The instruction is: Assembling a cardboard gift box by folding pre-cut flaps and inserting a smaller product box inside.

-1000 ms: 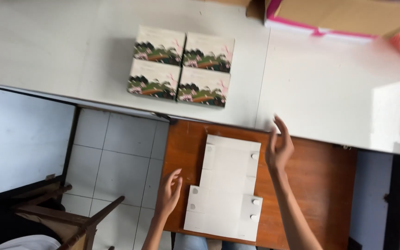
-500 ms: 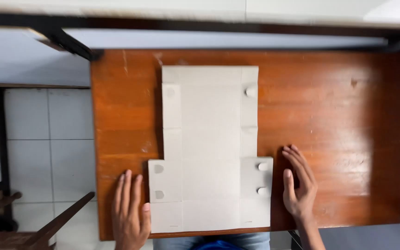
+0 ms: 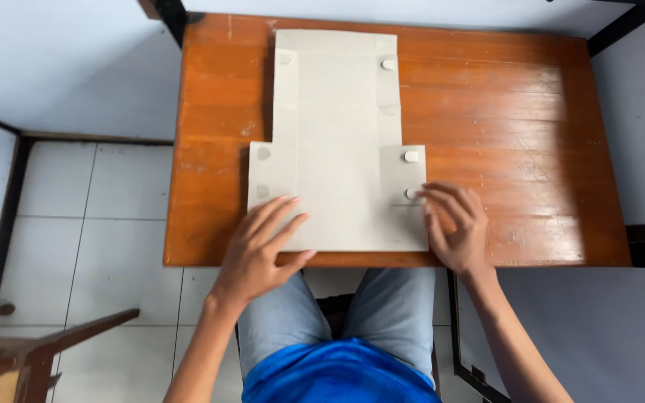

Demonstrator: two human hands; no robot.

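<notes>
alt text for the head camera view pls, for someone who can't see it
Seen from above, a person's left hand and right hand press flat on the near edge of an unfolded pale cardboard sheet with small round tabs, lying on a brown wooden table. Below the table edge are the person's jeans and blue shirt.

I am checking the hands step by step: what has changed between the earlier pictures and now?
Both hands moved inward onto the flat cardboard sheet: the left hand now lies on its near left part, and the right hand touches its near right edge. Neither grips anything. The sheet remains flat on the wooden table.
</notes>
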